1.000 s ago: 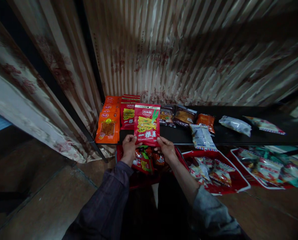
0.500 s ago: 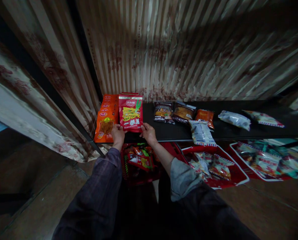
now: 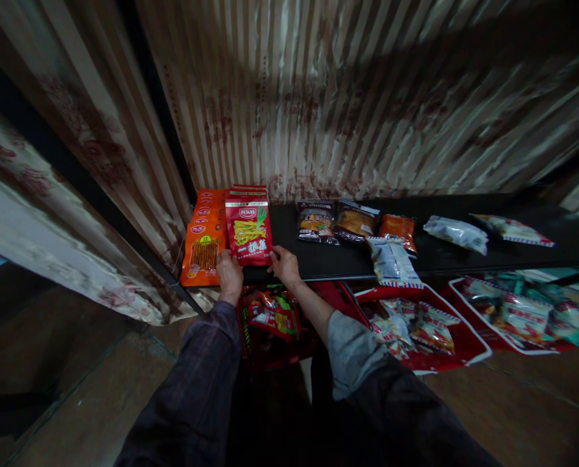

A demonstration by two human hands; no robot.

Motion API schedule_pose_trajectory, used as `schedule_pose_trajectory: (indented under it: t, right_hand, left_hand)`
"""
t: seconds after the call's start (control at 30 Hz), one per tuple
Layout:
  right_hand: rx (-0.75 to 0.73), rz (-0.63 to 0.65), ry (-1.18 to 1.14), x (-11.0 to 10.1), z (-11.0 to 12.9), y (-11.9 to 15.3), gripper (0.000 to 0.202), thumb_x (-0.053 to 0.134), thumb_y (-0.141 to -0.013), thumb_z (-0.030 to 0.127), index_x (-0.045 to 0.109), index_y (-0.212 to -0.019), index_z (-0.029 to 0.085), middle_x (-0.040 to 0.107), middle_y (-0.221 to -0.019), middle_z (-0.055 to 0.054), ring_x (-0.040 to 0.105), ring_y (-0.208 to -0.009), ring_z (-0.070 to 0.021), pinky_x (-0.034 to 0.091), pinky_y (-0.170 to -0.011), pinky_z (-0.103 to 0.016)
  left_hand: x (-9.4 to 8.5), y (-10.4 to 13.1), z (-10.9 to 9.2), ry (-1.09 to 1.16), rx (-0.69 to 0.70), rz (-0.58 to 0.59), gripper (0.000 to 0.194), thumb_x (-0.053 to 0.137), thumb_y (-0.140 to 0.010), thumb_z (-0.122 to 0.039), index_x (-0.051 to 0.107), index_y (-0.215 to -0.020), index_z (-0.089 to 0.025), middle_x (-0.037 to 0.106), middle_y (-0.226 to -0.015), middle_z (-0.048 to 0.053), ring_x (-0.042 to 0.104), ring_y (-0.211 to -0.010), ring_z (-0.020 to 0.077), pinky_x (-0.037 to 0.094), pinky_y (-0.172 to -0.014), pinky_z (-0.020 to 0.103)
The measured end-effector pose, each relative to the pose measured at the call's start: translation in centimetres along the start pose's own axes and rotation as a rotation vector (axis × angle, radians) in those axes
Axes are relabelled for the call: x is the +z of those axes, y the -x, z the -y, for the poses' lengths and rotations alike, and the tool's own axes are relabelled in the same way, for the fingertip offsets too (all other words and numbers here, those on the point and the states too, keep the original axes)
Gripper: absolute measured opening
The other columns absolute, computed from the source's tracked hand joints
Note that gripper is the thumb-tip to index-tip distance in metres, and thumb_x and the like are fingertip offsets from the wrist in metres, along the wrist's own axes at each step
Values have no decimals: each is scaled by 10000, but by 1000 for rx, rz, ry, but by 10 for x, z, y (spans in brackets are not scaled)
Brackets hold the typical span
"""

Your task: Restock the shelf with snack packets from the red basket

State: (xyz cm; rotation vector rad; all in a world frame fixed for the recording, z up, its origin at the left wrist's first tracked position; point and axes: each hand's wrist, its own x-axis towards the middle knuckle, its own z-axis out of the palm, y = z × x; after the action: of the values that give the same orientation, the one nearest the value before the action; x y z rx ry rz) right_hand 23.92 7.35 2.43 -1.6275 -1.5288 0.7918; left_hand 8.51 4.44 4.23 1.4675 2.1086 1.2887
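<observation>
A red snack packet [image 3: 249, 228] with yellow strips pictured on it lies face up at the front of a row of like red packets [image 3: 248, 189]. My left hand [image 3: 229, 274] pinches its lower left corner, and my right hand [image 3: 284, 264] grips the lower right corner. Both hands are over the front edge of the black shelf [image 3: 318, 256]. Left of the red packets, several orange snack packets [image 3: 204, 250] overlap in a row, close to my left hand.
Further right on the shelf lie brown packets [image 3: 357, 219], an orange bag [image 3: 397, 230] and silvery bags [image 3: 455, 234]; one silvery bag [image 3: 394, 261] overhangs the edge. Below stand red baskets [image 3: 471, 337] of snacks. A dark post [image 3: 165, 97] and a striped curtain [image 3: 294, 97] bound the shelf.
Both hands have lowered the red packet toward the shelf and drawn it slightly nearer, showing more of the red packets behind. The view has shifted a little.
</observation>
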Motion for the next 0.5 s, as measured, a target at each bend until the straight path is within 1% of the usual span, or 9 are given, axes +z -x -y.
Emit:
schedule_pose_trajectory:
  t: [0.13, 0.2, 0.27, 0.37, 0.5]
  right_hand:
    - [35, 26, -47, -3, 4, 2, 169, 455, -868, 253, 598, -931, 191, 567, -490, 50, 533, -346, -83, 359, -342, -150]
    - [35, 27, -10, -4, 7, 4, 161, 450, -868, 252, 597, -902, 195, 560, -469, 53, 518, -330, -83, 360, -345, -155]
    - [22, 16, 58, -6, 8, 5, 161, 454, -866, 260, 603, -875, 199, 553, -448, 54, 508, -322, -84, 373, -369, -163]
    - [-3, -4, 155, -7, 10, 6, 168, 459, -864, 268, 613, -844, 203, 577, -477, 46, 547, -365, -90, 406, -434, -171]
    - [40, 18, 192, -7, 11, 5, 166, 464, -866, 266, 618, -862, 207, 606, -538, 46, 600, -426, -90, 419, -464, -158]
  left_hand:
    - [1, 0, -3, -52, 43, 4, 160, 446, -799, -86, 554, -888, -164, 610, -864, 107, 608, -841, 219, 446, -761, 329]
    - [2, 0, -3, -70, 53, 2, 177, 444, -805, -92, 554, -928, -158, 611, -905, 125, 608, -855, 230, 448, -764, 335]
    - [3, 1, -2, -84, 73, -5, 238, 427, -812, -88, 545, -1010, -150, 608, -958, 144, 606, -881, 240, 451, -772, 342]
    - [4, 3, 1, -125, 119, -20, 324, 387, -821, -73, 525, -1107, -134, 589, -1037, 166, 594, -933, 250, 455, -804, 358]
    - [5, 11, 1, -216, 181, -19, 357, 358, -824, -61, 545, -1126, -93, 547, -1111, 184, 565, -1016, 249, 451, -872, 369]
